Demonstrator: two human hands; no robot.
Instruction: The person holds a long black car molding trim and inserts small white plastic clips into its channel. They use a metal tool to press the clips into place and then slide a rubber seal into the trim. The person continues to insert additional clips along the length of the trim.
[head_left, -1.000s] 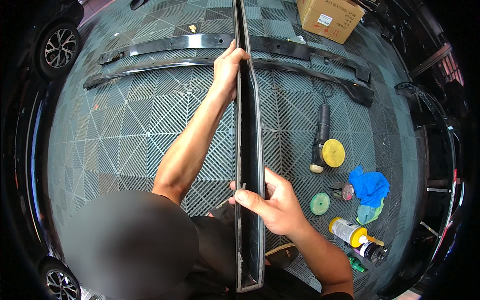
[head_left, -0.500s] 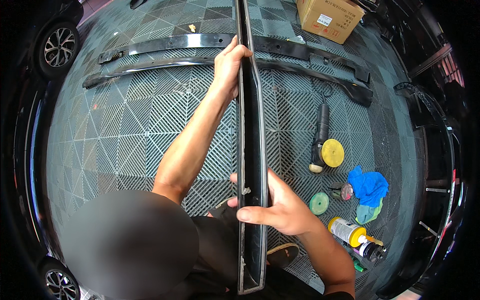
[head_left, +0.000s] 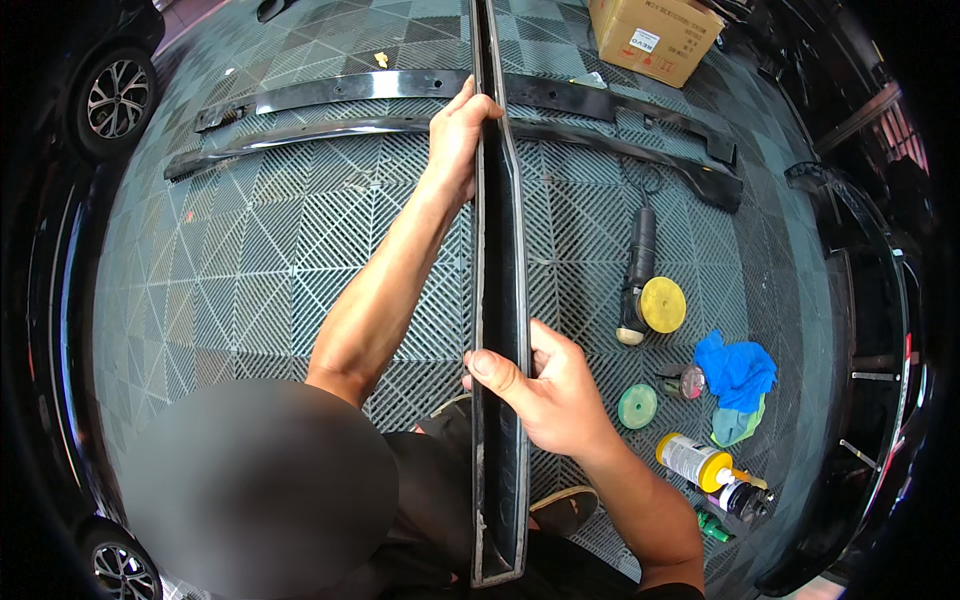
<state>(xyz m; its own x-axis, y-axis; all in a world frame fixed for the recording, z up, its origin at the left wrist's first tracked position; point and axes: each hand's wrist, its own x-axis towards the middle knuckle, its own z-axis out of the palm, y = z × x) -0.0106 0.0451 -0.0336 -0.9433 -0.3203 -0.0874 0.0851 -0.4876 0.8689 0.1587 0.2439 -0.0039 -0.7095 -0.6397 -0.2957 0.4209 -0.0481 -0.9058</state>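
A long black car trim piece [head_left: 503, 270], channel-shaped with its hollow side facing up, runs from the top of the view down to my lap. Higher up, my left hand [head_left: 458, 145] is closed around its left edge. My right hand [head_left: 555, 390] wraps it from the right, nearer my body, with the thumb lying across the hollow to the left edge and the other fingers partly hidden underneath. Bits of pale residue cling along the left edge. Beyond my left hand, two long black trim pieces, a far one [head_left: 350, 88] and a nearer one [head_left: 300, 138], lie crosswise on the floor.
On the tiled floor [head_left: 230, 270] at right lie a black polisher [head_left: 640, 260] with a yellow pad [head_left: 662, 305], a green disc [head_left: 637, 406], a blue cloth [head_left: 735, 370] and a yellow-capped bottle [head_left: 694, 460]. A cardboard box [head_left: 655, 40] stands far right. Dark cars flank both sides.
My right hand has slid farther up the trim piece, and its thumb now lies near where a pale scrap showed. The trim's near end has shifted slightly left. My left hand keeps its grip.
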